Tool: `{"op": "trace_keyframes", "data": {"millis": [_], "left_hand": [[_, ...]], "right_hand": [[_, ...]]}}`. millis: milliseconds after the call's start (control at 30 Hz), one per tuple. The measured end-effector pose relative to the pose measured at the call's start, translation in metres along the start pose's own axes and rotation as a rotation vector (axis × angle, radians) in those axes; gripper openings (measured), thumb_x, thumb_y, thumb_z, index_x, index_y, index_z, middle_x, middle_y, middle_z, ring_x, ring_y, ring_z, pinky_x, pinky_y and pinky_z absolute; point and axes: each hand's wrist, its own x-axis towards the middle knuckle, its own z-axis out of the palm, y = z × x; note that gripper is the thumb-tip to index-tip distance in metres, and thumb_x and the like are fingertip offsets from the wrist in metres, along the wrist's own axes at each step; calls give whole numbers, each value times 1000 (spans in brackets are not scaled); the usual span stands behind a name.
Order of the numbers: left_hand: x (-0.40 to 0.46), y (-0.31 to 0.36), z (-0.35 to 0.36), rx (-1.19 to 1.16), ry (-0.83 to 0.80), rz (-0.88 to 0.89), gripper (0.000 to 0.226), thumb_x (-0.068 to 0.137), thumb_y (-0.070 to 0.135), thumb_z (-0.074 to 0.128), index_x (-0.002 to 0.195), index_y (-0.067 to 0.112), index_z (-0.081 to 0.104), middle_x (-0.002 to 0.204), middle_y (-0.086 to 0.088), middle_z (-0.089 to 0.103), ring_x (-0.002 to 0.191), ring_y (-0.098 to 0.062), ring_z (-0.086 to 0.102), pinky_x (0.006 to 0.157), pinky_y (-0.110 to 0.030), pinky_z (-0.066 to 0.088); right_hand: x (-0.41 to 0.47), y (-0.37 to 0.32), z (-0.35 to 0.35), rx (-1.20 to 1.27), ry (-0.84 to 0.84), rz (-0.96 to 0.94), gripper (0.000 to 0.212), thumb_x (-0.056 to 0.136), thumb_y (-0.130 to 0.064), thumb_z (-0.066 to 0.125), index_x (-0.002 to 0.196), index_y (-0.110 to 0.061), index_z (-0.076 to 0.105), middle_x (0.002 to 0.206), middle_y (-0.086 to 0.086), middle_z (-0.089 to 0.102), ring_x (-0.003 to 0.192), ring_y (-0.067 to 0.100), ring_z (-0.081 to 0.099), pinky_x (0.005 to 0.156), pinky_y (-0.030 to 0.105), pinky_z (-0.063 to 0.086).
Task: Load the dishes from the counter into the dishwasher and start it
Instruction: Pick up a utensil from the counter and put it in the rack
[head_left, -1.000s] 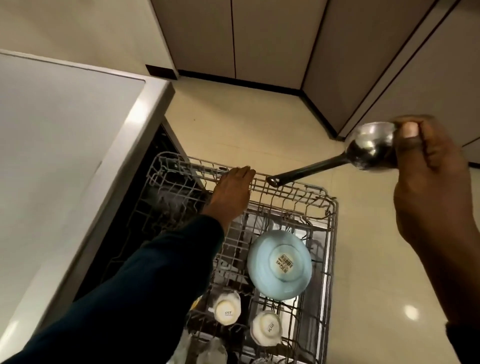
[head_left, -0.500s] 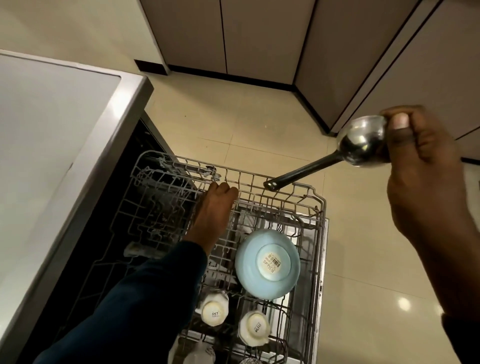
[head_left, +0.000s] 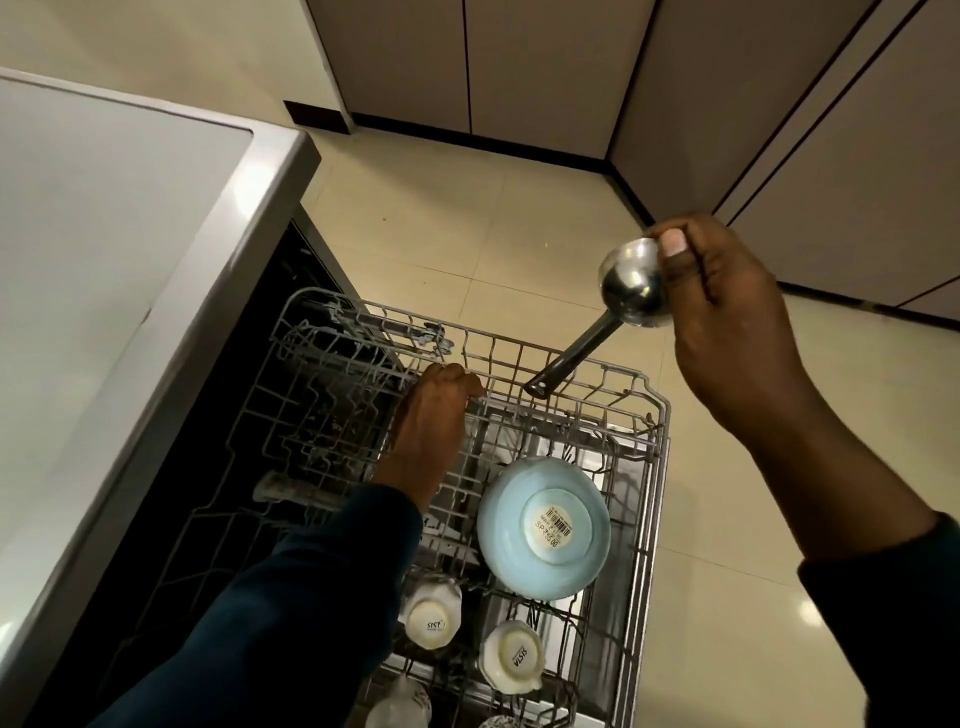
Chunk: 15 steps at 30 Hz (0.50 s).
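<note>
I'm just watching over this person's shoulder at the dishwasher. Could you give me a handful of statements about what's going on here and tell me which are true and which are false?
1. The right hand holds a steel ladle by its bowl end. True.
2. The ladle already lies flat in the rack. False: it is in the air, with its handle pointing down toward the rack's far edge.
3. The left hand grips the wire of the rack. True.
4. The light blue bowl sits right way up. False: it is upside down, with a barcode sticker on its base.
5. The white cups near the bowl are upside down. True.
</note>
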Motion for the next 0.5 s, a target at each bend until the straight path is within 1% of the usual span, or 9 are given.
{"op": "trace_keyframes", "data": {"millis": [67,133,200,267,367,433,500], "left_hand": [[2,0,1,-4,6,-13,39,74,-16,63,98,14,71,99,-1,69,97,-16,57,77,-17,45],[4,0,2,-12,-1,-27,38,74,-16,65,96,15,72,96,0,69,96,-16,57,78,-23,51],[5,-1,3,-23,-16,-48,37,74,-14,67,95,15,72,97,0,68,96,-16,56,80,-27,53],[5,0,2,-23,-27,-66,36,74,-13,68,96,15,71,98,0,68,98,-16,56,81,-28,53],[6,1,2,-13,-36,-79,38,74,-13,68,97,17,71,100,1,67,100,-16,55,82,-29,54],[6,2,2,-6,-47,-87,37,75,-11,68,98,17,71,103,1,66,102,-16,54,84,-28,53],[6,2,2,-3,-46,-89,36,75,-11,67,97,17,71,103,1,66,103,-17,54,84,-28,52]], "right_hand": [[6,1,0,1,2,-2,27,105,-31,33,104,-18,57,87,-13,55,76,-9,48,64,11,38],[9,1,2,-19,-5,-14,27,105,-32,33,105,-20,57,88,-9,55,76,-9,48,64,9,38],[13,1,5,-16,-9,-12,27,105,-32,33,105,-19,57,92,-6,56,77,-8,48,64,9,38],[19,1,5,-13,-15,4,28,105,-32,33,105,-19,57,93,-5,56,77,-7,48,64,7,37],[24,2,3,-33,-36,-5,27,105,-33,32,104,-22,56,89,-10,55,76,-9,48,62,4,36],[23,2,4,-38,-75,-38,27,105,-32,32,105,-20,56,89,-12,54,76,-9,48,62,4,35],[25,1,1,-20,-143,-69,27,105,-30,32,106,-19,57,92,-11,55,79,-9,48,66,7,37]]}}
